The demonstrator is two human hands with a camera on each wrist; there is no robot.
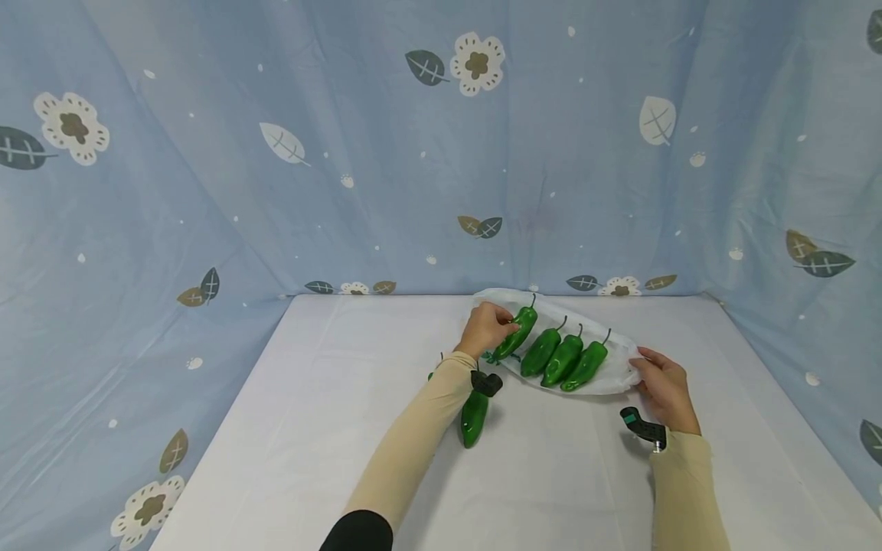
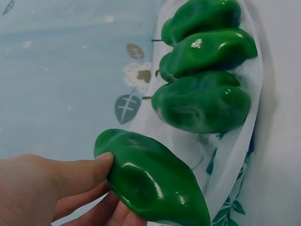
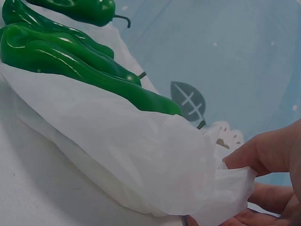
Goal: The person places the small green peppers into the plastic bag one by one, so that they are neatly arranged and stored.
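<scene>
My left hand (image 1: 485,329) pinches a glossy green pepper (image 2: 150,174) between thumb and fingers, over the left part of a white plastic bag (image 1: 623,363). Three more green peppers lie side by side on the bag; the rightmost pepper (image 1: 586,366) has its stem pointing away from me. At the bag's right end, my right hand (image 1: 668,390) grips the crumpled plastic, with thumb and fingers on either side of the fold in the right wrist view. Green leaf print (image 2: 230,212) shows on the bag beside the held pepper.
Another green pepper (image 1: 474,417) lies on the white table (image 1: 551,474), its upper end hidden by my left forearm. A sliver of green shows on that forearm's far side. Behind the table hangs a blue patterned curtain (image 1: 386,153).
</scene>
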